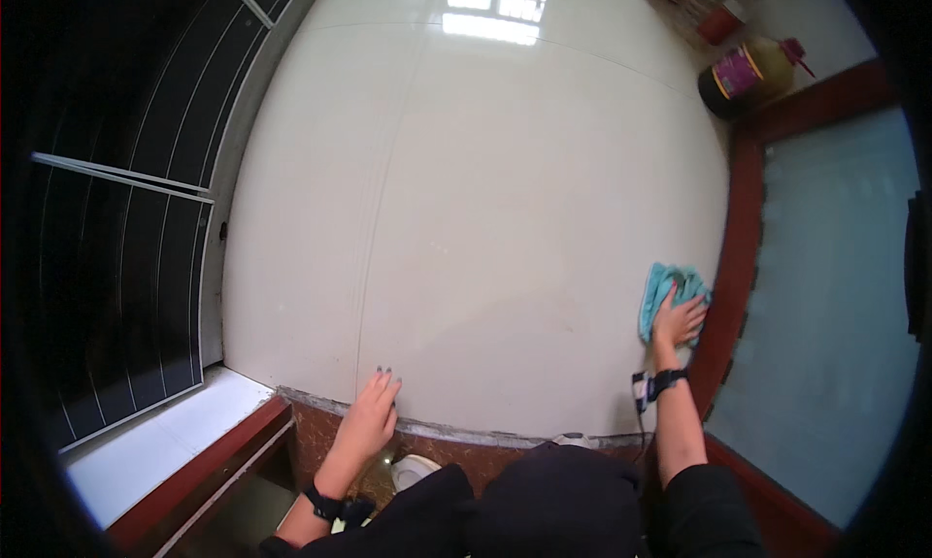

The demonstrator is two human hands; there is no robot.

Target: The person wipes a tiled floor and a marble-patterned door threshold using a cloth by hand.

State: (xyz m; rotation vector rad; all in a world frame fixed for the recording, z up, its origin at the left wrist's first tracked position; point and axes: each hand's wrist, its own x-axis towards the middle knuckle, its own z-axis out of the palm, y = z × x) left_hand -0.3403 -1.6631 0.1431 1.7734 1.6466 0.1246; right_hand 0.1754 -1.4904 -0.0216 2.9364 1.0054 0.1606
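My right hand (680,321) presses on a crumpled turquoise cloth (657,296), its fingers spread over the fabric. The cloth lies on the pale glossy tile floor (495,216), right beside the dark red wooden frame (743,209) of a door with a frosted glass panel (837,289). My left hand (371,416) is empty, with its fingers extended above the near edge of the tiles. Below it runs a brown marbled threshold strip (313,430). Each wrist wears a black strap with a small device.
Black cabinet doors (138,267) with metal edging line the left side. At the far right stands a large plastic jug (753,77) of dark liquid with a purple label; a container with a red part (721,23) is behind it. A wooden door frame (211,463) borders the lower left.
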